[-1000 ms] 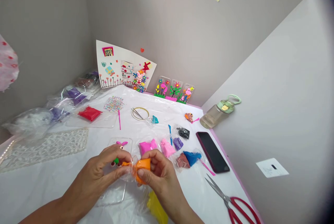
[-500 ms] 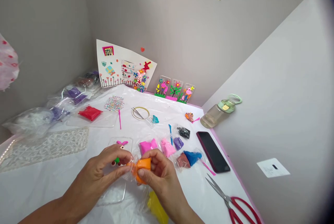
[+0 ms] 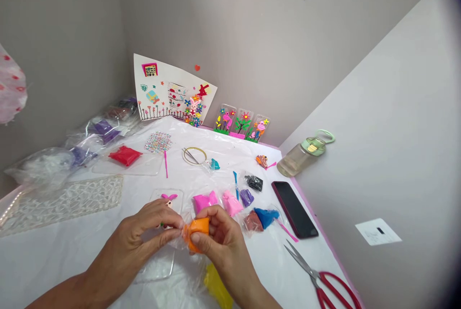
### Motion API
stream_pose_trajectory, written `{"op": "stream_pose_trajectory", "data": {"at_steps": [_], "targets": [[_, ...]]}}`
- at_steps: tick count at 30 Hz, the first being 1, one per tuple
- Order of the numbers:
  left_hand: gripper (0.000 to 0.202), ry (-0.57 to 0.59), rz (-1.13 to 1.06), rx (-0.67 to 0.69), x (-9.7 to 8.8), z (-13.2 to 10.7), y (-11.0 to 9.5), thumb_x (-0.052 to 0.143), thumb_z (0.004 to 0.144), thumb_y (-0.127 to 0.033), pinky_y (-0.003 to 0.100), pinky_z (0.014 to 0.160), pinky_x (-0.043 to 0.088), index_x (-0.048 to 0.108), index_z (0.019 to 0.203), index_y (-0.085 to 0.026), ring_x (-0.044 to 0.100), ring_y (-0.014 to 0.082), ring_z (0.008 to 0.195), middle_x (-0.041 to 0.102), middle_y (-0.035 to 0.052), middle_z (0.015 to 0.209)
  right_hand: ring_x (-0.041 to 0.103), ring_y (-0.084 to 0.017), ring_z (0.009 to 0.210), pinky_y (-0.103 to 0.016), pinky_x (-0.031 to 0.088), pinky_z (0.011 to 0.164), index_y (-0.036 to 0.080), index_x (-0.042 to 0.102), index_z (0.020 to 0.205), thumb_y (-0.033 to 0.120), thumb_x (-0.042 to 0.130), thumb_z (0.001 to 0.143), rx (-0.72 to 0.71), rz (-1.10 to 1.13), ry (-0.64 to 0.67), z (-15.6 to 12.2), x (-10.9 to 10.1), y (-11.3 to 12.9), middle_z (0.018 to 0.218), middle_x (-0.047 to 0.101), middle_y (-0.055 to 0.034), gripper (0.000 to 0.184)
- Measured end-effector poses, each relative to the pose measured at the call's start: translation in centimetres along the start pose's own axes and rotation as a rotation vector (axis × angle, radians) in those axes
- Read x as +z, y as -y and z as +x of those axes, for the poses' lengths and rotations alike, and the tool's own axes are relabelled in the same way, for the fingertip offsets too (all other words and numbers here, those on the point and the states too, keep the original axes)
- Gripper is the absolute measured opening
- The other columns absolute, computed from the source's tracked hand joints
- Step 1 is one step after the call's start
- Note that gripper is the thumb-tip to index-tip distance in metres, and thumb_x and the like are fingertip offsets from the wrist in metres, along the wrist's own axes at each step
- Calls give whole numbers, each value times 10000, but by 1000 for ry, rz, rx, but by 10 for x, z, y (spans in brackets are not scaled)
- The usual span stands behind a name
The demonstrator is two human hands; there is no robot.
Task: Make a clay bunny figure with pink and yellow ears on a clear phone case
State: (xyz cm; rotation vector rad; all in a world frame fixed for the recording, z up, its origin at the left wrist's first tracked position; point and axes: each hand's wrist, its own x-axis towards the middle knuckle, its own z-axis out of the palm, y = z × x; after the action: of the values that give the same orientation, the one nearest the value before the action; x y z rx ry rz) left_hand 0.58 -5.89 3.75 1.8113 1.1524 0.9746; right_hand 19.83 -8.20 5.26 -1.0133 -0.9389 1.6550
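The work is carried out above a broad bench spread with a white sheet (image 3: 237, 153). Over its near part, the left hand (image 3: 135, 232) is closed in a pinch, thumb against fingers, on bunched clear film; by the right hand (image 3: 223, 237), a soft orange block in clear plastic wrapping (image 3: 200, 226) is gripped between thumb and fingers. The block is thus held off to the right of the pinch, in the near middle of the scene. A pair of steel scissors with red handles (image 3: 312, 276) is laid near right, well apart from both hands.

Below the hands, a clear rectangular plastic case (image 3: 158, 270) is partly covered from view, as is a bright yellow wrapped lump (image 3: 218, 286) under the right wrist.

The step in hand is judged to be the handling of the wrapping's gathered neck (image 3: 179, 241). The block is best steadied lightly, since such soft material would probably be dented by a hard squeeze. The film should be worked gently, close to the neck, lest it be torn. The hands are best kept raised, so that the small pink ears (image 3: 169, 197) on the case are not brushed.
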Motion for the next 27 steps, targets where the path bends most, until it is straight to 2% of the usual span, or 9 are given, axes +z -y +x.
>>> {"op": "stream_pose_trajectory", "data": {"at_steps": [2,4,8,10,13,16,21,25,27], "targets": [[120,-1,24,-37,0,-1,0,674,837,-414,316,995,534,746,791,-330,713,226,972,781,-37,878,601,-126,700,-254,497,658,211,598,870,343,875,715,9,8,13,-1,1,-1,825,702,-8,343],[138,11,43,-56,0,-1,2,659,850,-421,281,912,563,736,793,-321,707,225,982,772,-31,894,598,-128,691,-256,492,653,211,596,872,346,880,704,8,13,14,-1,1,-1,822,701,-8,356],[190,50,36,-12,-1,-2,6,575,923,-403,315,1067,469,753,878,-354,686,207,1058,773,-50,930,587,-130,685,-253,476,651,216,592,879,342,871,714,-24,-30,-35,-1,1,-1,773,669,10,348],[146,34,19,-10,0,-3,6,612,909,-402,286,1029,486,752,922,-361,670,203,1086,768,-46,989,588,-134,700,-251,465,656,220,594,882,330,851,739,-60,-73,-47,-1,0,-2,775,663,12,313],[96,11,-22,-19,1,-4,3,657,885,-400,230,895,523,728,874,-336,672,187,1010,740,-35,953,599,-145,744,-255,453,674,227,606,904,309,802,796,-104,-146,-32,-2,-1,-6,829,677,1,238],[145,8,-48,-57,0,-6,1,613,920,-422,219,893,500,685,845,-321,663,177,987,714,-43,934,607,-160,784,-273,455,716,235,621,935,294,788,809,-138,-188,-50,-2,-3,-9,861,679,-5,217],[222,26,-54,-196,-2,-5,1,520,964,-508,236,839,494,618,919,-314,654,192,971,685,-44,936,614,-182,804,-294,450,734,241,612,924,324,806,782,-125,-183,-78,-1,-5,-4,862,682,-10,254],[249,90,-77,-166,-2,-4,0,512,969,-502,252,823,492,594,857,-295,655,185,905,659,-37,893,603,-197,873,-307,441,798,235,627,931,327,814,761,-124,-292,-34,-4,-4,3,937,694,-23,269],[237,85,-90,-115,-1,-4,-1,542,958,-479,256,885,476,592,826,-289,640,192,1001,653,-27,945,584,-182,837,-293,432,763,232,608,896,320,822,743,-110,-270,-22,-5,-2,4,935,684,-16,277]]}}
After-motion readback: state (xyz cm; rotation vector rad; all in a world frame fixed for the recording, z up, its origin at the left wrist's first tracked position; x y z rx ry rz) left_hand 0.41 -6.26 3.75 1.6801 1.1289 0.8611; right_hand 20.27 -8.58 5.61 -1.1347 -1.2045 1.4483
